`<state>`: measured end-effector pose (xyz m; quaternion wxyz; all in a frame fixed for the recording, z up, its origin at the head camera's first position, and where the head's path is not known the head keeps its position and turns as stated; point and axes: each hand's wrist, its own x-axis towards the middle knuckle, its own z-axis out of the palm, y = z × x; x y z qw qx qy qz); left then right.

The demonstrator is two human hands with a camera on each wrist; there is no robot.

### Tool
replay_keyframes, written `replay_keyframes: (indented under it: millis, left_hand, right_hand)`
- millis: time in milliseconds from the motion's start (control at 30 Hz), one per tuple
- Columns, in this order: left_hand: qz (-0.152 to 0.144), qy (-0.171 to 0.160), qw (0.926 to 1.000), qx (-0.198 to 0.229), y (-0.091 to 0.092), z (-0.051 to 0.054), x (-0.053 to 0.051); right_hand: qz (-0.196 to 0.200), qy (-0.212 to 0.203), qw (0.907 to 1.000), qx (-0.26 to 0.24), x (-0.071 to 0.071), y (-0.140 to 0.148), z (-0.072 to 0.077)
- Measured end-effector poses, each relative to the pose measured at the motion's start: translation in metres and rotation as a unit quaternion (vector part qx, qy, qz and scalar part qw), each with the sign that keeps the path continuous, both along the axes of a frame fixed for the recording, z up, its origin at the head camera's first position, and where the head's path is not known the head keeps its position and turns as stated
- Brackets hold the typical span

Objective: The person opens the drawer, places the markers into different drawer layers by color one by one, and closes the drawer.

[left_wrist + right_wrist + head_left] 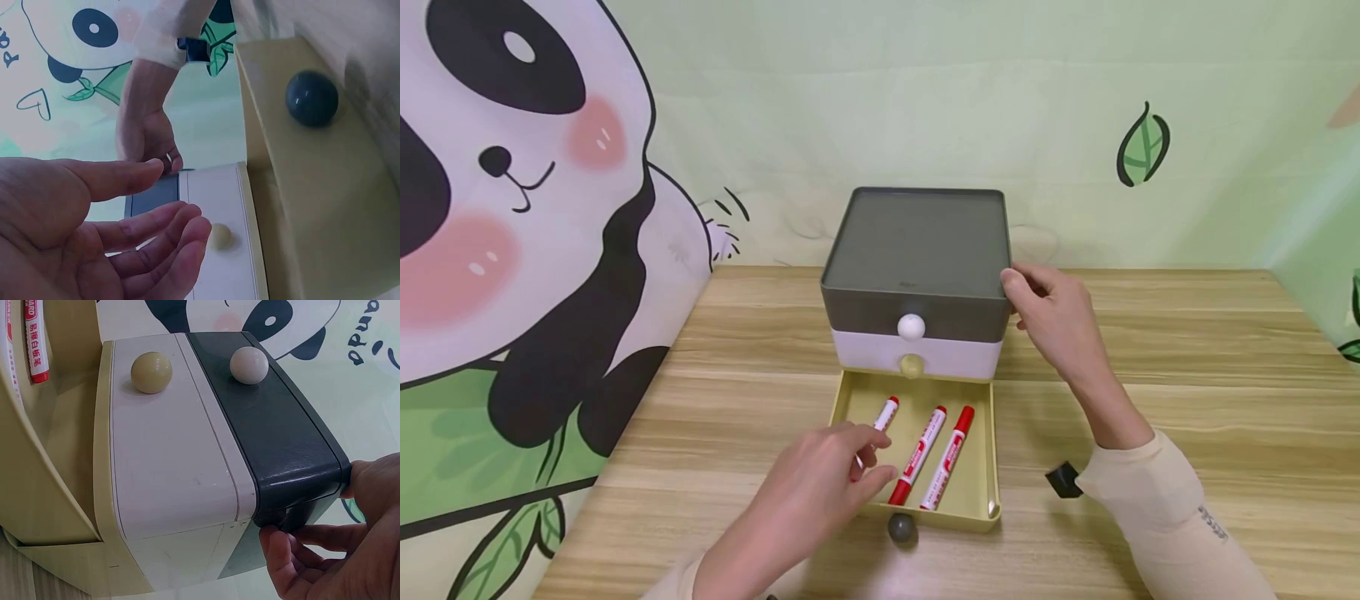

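A small three-tier drawer organizer (pixel 917 242) stands on the table, dark grey on top, white in the middle and yellow below. Its yellow bottom drawer (pixel 976 492) is pulled out, with red-and-white markers (pixel 950 458) lying inside. My left hand (pixel 827 467) hovers over the drawer's front left part, partly covering one marker (pixel 887 412). In the left wrist view, that hand's fingers are loosely bent with nothing between them. My right hand (pixel 1056 312) grips the grey tier's front right corner, thumb at the top edge and fingers at the side (pixel 331 550).
A dark grey knob (pixel 901 527) sticks out from the drawer front. White (pixel 912 327) and yellow (pixel 912 366) knobs are on the upper tiers. A small black object (pixel 1063 480) is by the right sleeve. Behind the wooden table (pixel 760 333) hangs a panda-print backdrop (pixel 925 100).
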<state>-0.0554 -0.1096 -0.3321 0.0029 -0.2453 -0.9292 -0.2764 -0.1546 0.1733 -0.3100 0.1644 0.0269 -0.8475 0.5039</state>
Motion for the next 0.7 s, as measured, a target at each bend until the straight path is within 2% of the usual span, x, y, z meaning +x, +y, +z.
replay_keyframes:
  millis: [167, 333, 533, 700]
  left_hand:
    - [-0.007, 0.029, 0.9995, -0.002, -0.001, -0.004, 0.011]
    - [-0.03, 0.022, 0.9993, -0.002, 0.0, -0.008, 0.018]
    - [-0.065, -0.005, 0.9979, -0.007, -0.001, -0.015, 0.028]
    - [-0.085, -0.051, 0.9951, -0.003, -0.002, -0.026, 0.031]
  right_hand:
    - [-0.001, 0.001, 1.0, 0.0, 0.0, 0.0, 0.0]
    - [-0.001, 0.001, 1.0, 0.0, 0.001, 0.001, 0.0]
    - [-0.006, 0.003, 1.0, 0.0, 0.001, 0.002, 0.0]
    - [-0.001, 0.001, 1.0, 0.002, 0.0, 0.001, 0.0]
